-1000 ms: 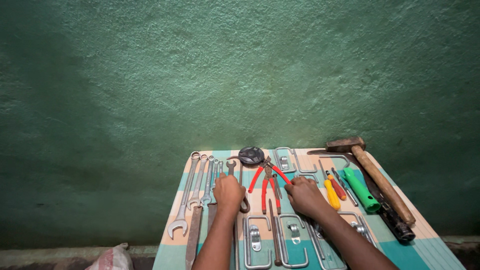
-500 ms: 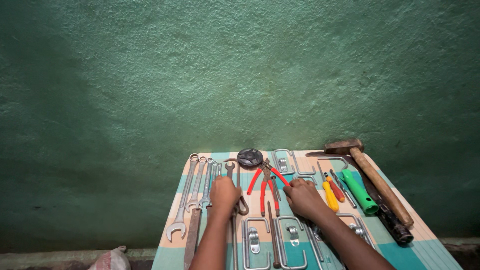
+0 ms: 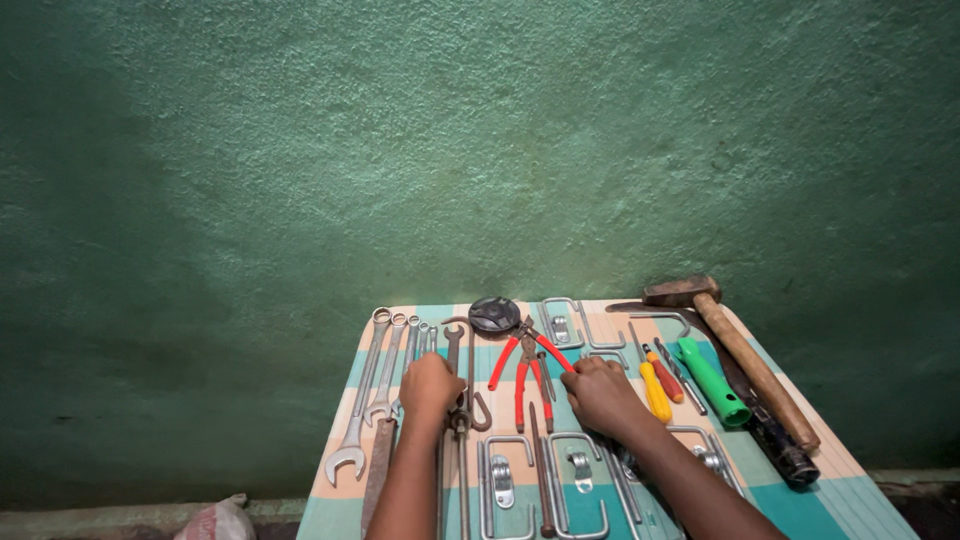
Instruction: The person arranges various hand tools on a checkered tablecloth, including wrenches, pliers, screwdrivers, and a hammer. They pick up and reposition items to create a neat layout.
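Wall [image 3: 400, 150]: rough green plaster; fills most of the view behind the bench.
Bench [image 3: 850, 470]: covered in a cloth of teal and peach checks; tools laid out in rows upon it.
Progress: judged well along; spanners, clamps, screwdrivers and hammer already lined up side by side; middle strip under the hands apparently not yet settled.
Hammer [image 3: 740, 345]: wooden handle, rusty head; far right, slanting toward the wall; a dark bar just beside it.
Spanners [image 3: 365, 395]: a row of bright ones at the left, biggest outermost; a rusty flat file below them.
Green handle [image 3: 712, 382]: right of centre; yellow and red screwdrivers [image 3: 655, 388] just beside.
Pliers [image 3: 525, 365]: red grips spread apart; between the two hands, below a dark round disc [image 3: 494, 314].
U-shaped metal clamps [image 3: 500, 475]: near edge; partly under the right forearm, crowding that side.
Left hand [image 3: 430, 385]: fingers curled down onto a rusty spanner [image 3: 455, 345] and hooked rod; grasping or merely pressing, cannot tell.
Right hand [image 3: 600, 395]: fingers bent, knuckles up, touching a red grip of the pliers; hold unclear.
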